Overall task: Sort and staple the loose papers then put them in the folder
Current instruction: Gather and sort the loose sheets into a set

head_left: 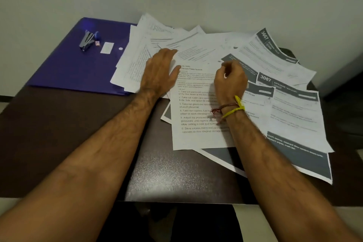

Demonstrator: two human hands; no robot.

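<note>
Across the tabletop (176, 179) papers (206, 45) lie unsorted; left hand (160, 72) presses flat, right hand (230, 80) pinches a sheet (196, 120); stapler (87, 40), folder (74, 68) untouched.

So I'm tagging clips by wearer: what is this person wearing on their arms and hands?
Both forearms are bare, with no sleeves in view. The right wrist carries a yellow band knotted with a loose end sticking up, and next to it a thin reddish-brown thread bracelet. The left hand and its wrist are bare. On the right hand a small pale glint shows; I cannot tell if it is a ring.
</note>
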